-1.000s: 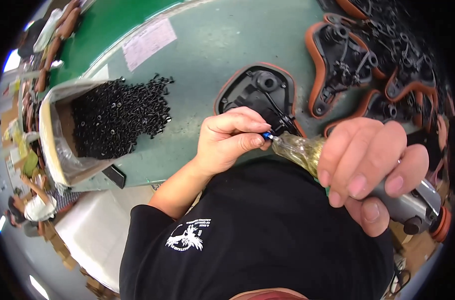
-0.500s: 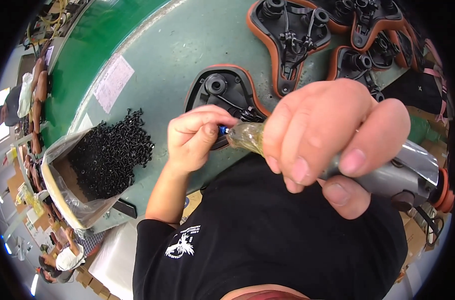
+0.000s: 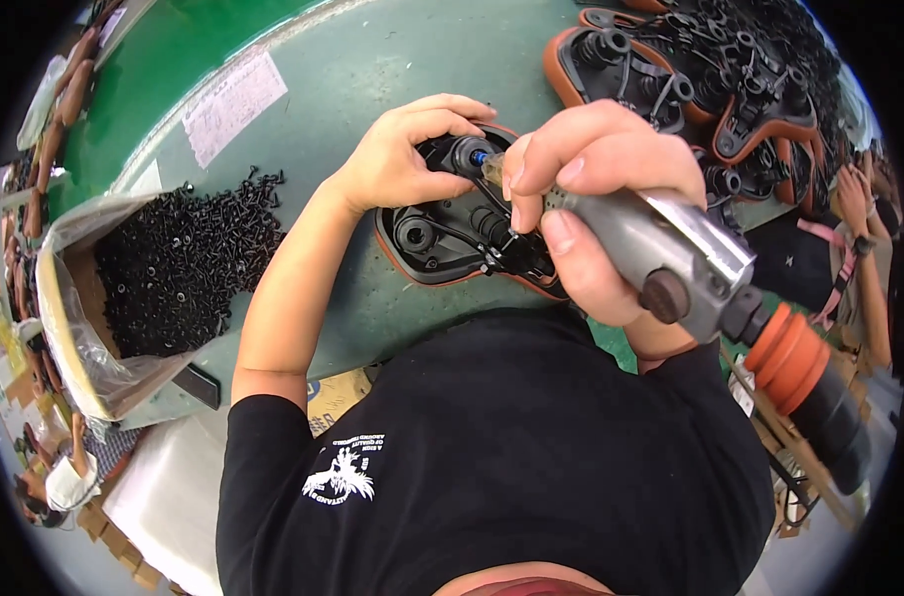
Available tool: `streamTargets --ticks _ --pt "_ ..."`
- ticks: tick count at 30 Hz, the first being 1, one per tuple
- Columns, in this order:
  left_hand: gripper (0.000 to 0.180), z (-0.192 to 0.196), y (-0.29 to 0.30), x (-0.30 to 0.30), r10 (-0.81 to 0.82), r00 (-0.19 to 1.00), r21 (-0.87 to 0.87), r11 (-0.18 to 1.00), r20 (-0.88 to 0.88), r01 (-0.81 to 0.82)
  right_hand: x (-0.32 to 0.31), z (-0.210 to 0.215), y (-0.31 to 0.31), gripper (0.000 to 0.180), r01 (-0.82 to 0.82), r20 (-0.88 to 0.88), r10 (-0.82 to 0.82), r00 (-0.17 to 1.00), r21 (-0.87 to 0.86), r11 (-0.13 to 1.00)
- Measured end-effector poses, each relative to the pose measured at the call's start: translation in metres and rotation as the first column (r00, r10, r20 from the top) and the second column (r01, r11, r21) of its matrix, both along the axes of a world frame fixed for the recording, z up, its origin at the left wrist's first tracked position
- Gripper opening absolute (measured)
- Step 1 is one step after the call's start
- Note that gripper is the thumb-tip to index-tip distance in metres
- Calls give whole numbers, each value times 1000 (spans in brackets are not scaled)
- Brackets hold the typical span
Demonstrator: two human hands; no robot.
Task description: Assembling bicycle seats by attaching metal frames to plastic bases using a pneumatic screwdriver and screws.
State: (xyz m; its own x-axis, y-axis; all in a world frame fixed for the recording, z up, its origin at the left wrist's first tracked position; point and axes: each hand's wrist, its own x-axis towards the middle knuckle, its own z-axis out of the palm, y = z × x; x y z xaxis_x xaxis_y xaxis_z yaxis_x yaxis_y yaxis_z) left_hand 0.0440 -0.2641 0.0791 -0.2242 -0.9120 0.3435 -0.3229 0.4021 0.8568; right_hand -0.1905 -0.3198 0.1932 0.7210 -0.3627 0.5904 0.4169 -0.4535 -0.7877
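An upturned bicycle saddle (image 3: 442, 260), black underneath with a brown rim, lies on the green table in front of me. My left hand (image 3: 397, 149) grips its far side, fingers and thumb curved around the far coil spring (image 3: 469, 154). My right hand (image 3: 611, 164) is wrapped around a grey metal power screwdriver (image 3: 660, 238) with an orange and black rear end. Its blue-tipped bit (image 3: 479, 157) points into that far spring; whether a screw sits on it is hidden. The near coil spring (image 3: 413, 234) is uncovered.
Left of the saddle, black screws (image 3: 184, 268) spill from a plastic-lined box (image 3: 69, 328). A paper sheet (image 3: 235, 107) lies on the table (image 3: 402, 60). More upturned saddles (image 3: 769, 114) crowd the far right. Another person's arm (image 3: 869, 268) shows at the right edge.
My left hand has gone from the bit tip to the saddle's far side. The screwdriver's bit has moved from those fingertips to the far spring. My view has shifted too.
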Motion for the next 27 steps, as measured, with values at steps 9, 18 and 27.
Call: streamTargets --ticks 9,18,27 --pt "35 -14 4 -13 136 983 -38 989 -122 -142 26 -19 -12 29 -59 -62 53 997 -91 994" --pt "34 0 20 -4 297 954 -84 952 29 -294 10 5 -3 33 -7 119 -7 993 115 993" --pt "52 22 62 211 993 70 -148 56 -90 -987 -88 -23 -7 23 610 -320 -534 783 565 555"
